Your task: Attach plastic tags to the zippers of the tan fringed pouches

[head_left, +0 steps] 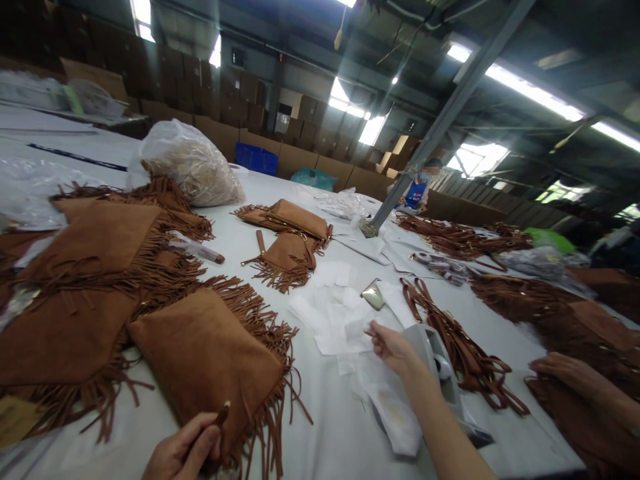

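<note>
A brown suede bag with long fringe lies flat on the white table in front of me. At its near corner my left hand is closed around a small brown leather zipper pull with a metal tip. My right hand reaches over the thin white paper sheets, thumb and fingers pinched on the edge of one. Just beyond these fingertips lies a shiny rectangular piece. Beside my right forearm stands a grey tape dispenser.
More fringed bags are piled at left, with two smaller ones further back. Brown straps lie at right. Another person's hand rests on brown fringed pieces. A metal post rises from the table; a co-worker is behind it.
</note>
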`<state>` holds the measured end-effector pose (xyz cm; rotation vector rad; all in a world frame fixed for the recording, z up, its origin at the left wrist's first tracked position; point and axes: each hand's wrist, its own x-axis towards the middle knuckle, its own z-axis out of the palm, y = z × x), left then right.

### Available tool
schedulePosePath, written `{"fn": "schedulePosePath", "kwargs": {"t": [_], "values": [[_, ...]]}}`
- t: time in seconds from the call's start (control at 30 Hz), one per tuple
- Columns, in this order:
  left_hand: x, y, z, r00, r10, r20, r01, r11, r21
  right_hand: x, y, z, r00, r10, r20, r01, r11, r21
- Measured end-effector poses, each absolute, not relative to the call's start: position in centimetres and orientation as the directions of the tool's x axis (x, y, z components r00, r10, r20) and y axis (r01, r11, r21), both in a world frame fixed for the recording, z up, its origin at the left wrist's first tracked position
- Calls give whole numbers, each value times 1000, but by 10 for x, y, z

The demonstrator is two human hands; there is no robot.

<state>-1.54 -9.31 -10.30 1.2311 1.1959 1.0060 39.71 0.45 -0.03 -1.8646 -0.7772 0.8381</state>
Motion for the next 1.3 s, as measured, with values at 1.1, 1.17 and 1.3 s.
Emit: {"fn": "schedulePosePath", "kwargs": {"t": [1.1,1.17,1.3], "values": [[-13,-87,-55,141,985,94,27,-99,995,117,-69,-14,-75,831,-551,-614,-474,-631],[-13,-86,-55,134,985,110,41,-117,992,116,-68,-15,-60,823,-564,-630,-469,-618],[-13,-86,-57,120,984,134,72,-143,987,116,-65,-15,-82,815,-574,-662,-475,-580]]}}
